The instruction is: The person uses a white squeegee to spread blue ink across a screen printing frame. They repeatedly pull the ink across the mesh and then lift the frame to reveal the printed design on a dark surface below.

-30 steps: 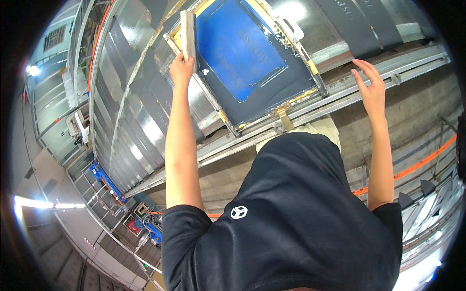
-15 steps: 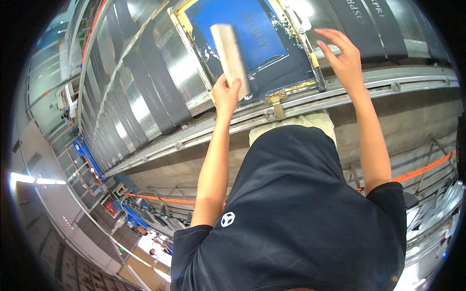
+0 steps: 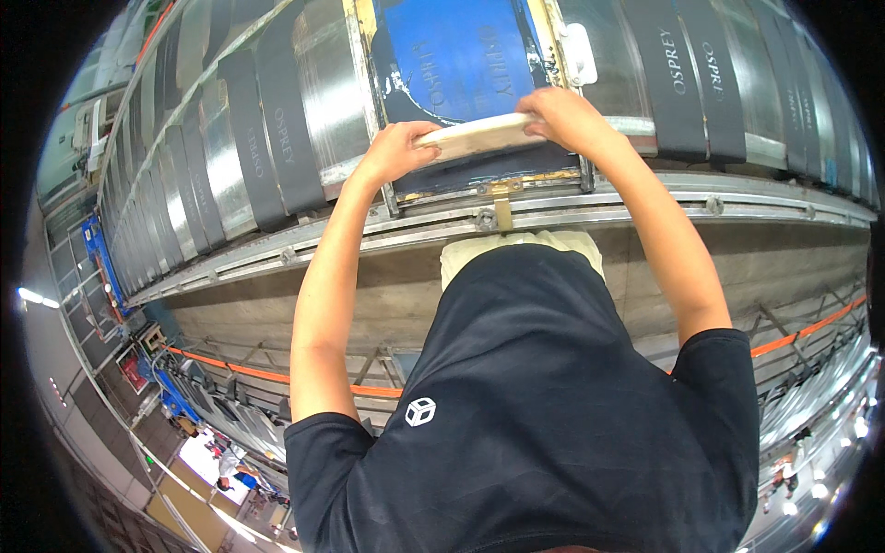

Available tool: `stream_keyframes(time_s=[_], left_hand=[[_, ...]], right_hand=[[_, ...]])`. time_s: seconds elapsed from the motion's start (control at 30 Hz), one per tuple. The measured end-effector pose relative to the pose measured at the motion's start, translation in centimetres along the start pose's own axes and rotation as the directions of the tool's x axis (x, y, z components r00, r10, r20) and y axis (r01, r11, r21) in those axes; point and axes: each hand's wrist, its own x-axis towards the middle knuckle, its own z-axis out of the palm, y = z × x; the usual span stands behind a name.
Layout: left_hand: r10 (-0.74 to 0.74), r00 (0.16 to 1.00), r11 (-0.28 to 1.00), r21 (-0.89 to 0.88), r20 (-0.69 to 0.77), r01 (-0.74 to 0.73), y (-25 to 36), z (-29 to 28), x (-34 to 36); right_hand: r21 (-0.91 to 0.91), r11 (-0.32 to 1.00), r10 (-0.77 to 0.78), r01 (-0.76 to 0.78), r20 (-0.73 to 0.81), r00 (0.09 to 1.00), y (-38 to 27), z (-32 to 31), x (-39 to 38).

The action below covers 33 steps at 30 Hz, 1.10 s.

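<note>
Between the gripping hands [image 3: 398, 151] [image 3: 566, 122] spans a pale squeegee [image 3: 481, 138].

The screen frame [image 3: 551, 46] (its far end) is cut off by the view's upper edge.

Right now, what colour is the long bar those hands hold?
The long bar is pale beige, best seen in the head view.

The bar [image 3: 482, 137] looks wooden, the table [image 3: 334, 97] glossy metal.
</note>
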Motion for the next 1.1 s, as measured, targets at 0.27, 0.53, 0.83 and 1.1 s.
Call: stream_keyframes(time_s=[0.27, 0.53, 0.83, 1.1], left_hand=[[-0.073, 0.984, 0.995, -0.056, 0.162, 0.083, -4.1, 0.7, 2.6], [-0.039, 0.832, 0.927, -0.29, 0.553, 0.236, -6.1, -4.3, 10.9], [0.163, 0.923, 0.983, 0.137, -0.348, -0.122, -4.3, -16.7, 21.7], [0.174, 0.862, 0.96, 0.276, -0.476, -0.042, -4.7, -5.2, 13.3]], right_hand=[[0.173, 0.977, 0.087, -0.128, 0.228, 0.97, 1.5, 1.1, 2.0], [0.436, 0.792, 0.115, -0.427, 0.58, 0.806, 7.0, -1.6, 8.6], [-0.071, 0.981, 0.174, -0.181, -0.09, 0.981, 11.2, -10.1, 23.6], [-0.033, 0.998, 0.037, -0.052, -0.35, 0.936, 8.5, -0.7, 12.3]])
